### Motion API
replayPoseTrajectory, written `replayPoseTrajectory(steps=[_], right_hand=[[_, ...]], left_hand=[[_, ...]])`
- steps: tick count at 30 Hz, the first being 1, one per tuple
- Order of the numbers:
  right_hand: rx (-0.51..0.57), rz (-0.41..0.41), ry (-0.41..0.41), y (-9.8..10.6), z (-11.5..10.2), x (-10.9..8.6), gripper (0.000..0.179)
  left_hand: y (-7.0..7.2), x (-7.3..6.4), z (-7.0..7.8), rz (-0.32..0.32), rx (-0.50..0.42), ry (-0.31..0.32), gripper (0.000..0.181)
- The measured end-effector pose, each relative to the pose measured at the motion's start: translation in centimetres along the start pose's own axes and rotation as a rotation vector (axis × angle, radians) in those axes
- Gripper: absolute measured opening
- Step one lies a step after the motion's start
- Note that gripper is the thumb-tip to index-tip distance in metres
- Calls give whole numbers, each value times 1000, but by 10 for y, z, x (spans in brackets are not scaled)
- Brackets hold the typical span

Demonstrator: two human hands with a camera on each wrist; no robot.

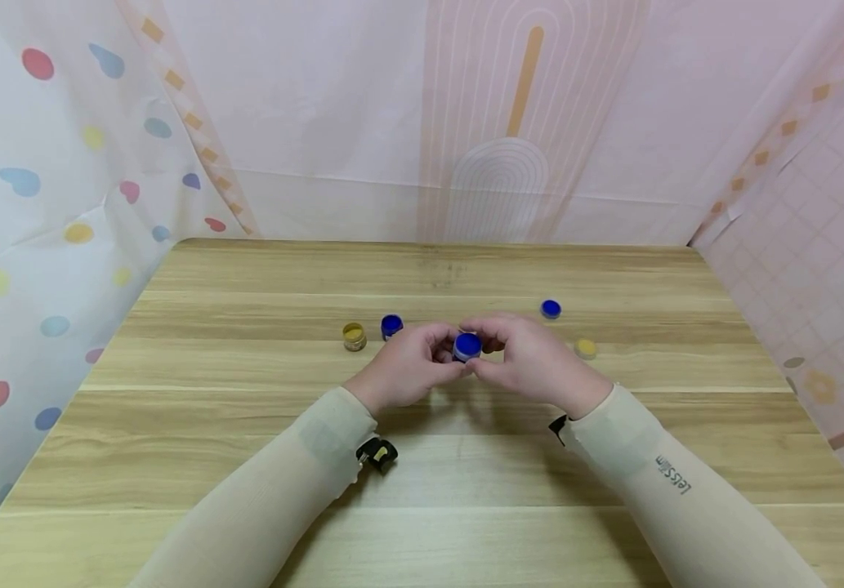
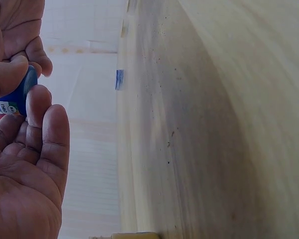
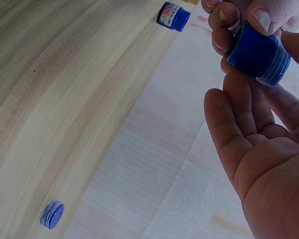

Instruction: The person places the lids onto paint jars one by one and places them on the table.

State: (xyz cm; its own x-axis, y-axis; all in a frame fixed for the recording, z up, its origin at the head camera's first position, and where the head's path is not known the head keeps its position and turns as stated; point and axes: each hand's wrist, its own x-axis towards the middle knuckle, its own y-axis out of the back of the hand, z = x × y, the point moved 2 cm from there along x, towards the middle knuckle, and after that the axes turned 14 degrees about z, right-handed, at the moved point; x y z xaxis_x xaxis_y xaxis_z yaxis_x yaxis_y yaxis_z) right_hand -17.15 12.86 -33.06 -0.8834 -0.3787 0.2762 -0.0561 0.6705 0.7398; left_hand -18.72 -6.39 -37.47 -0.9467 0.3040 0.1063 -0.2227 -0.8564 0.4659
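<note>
Both hands meet around a small blue paint jar (image 1: 467, 345) near the middle of the table, held above the wood. My left hand (image 1: 408, 365) grips the jar's body between thumb and fingers; part of a printed label shows on the jar (image 2: 12, 102) in the left wrist view. From the other side, my right hand (image 1: 535, 359) has its thumb and fingers at the ridged lid (image 3: 275, 69), pinching it. The lid sits on the jar. Another blue paint jar (image 1: 391, 326), without its lid, stands just beyond the left hand, beside an uncovered yellow paint jar (image 1: 354, 337).
Beyond the right hand lie a loose blue lid (image 1: 551, 309) and a yellow lid (image 1: 586, 349). The wooden table (image 1: 245, 318) ends at a patterned cloth backdrop (image 1: 333, 122), with more cloth at both sides. Each wrist carries a dark strap mount (image 1: 377, 453).
</note>
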Motion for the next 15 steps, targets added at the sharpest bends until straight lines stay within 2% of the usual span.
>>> replayPoseTrajectory(steps=[5,10,12,15], right_hand=[[-5,3,-13,-1,0,0,38],[13,5,-104,-2,1,1,30],[15,3,-124,-2,1,1,33],[-3,-2,-107,-2,0,0,45]], left_hand=[[-1,0,0,1,-6,10,20],[-2,-1,0,-4,-25,3,18],[-2,-1,0,-4,-30,2,18],[-2,-1,-1,0,-25,1,18]])
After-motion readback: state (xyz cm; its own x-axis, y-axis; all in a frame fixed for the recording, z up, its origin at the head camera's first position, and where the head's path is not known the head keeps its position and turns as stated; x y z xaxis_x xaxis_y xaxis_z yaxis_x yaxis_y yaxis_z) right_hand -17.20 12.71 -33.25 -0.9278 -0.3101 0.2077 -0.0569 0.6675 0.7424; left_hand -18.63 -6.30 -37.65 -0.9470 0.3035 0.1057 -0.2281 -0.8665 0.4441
